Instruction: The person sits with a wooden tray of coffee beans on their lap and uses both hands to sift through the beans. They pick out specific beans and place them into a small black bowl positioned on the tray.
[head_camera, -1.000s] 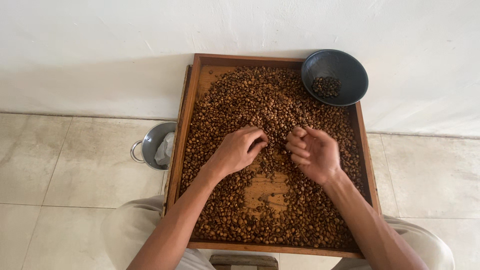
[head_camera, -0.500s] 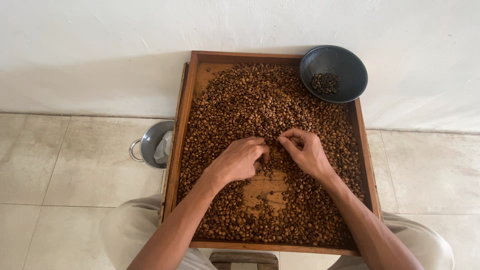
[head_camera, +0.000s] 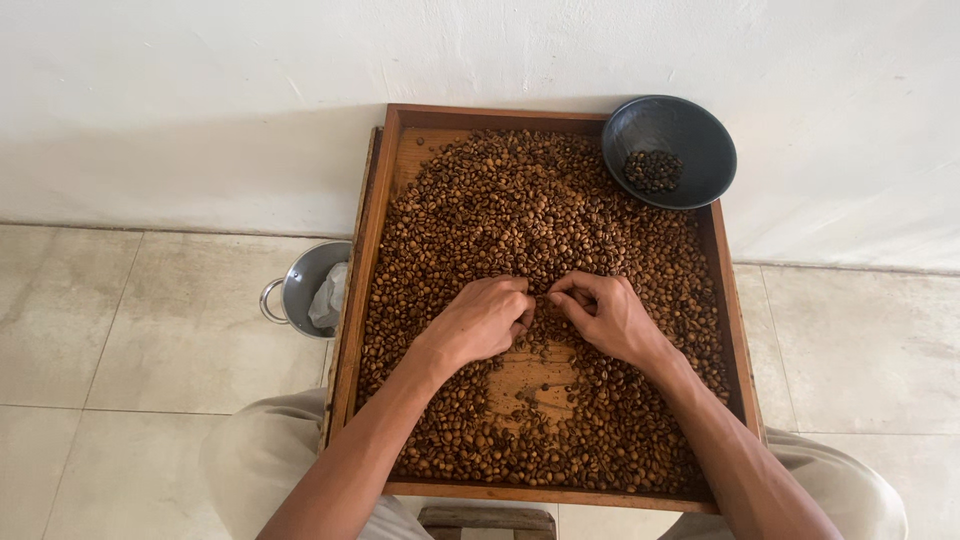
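A wooden tray (head_camera: 366, 260) rests across my lap, filled with brown roasted beans (head_camera: 520, 200). My left hand (head_camera: 482, 318) and my right hand (head_camera: 604, 314) lie on the beans at the tray's middle, fingertips curled and nearly meeting, raking beans. Below the hands a patch of bare tray bottom (head_camera: 528, 375) shows. I cannot tell whether either hand pinches a bean. A dark round bowl (head_camera: 670, 150) sits on the tray's far right corner with a small heap of darker beans inside.
A small steel pot (head_camera: 300, 290) with a pale cloth inside stands on the tiled floor left of the tray. A white wall runs behind the tray. My knees in light trousers are under the tray.
Both hands have slid down the tray toward me and drawn together, fingers curling in; the right hand, spread a second ago, is now closed beside the left. The bare patch has been partly covered.
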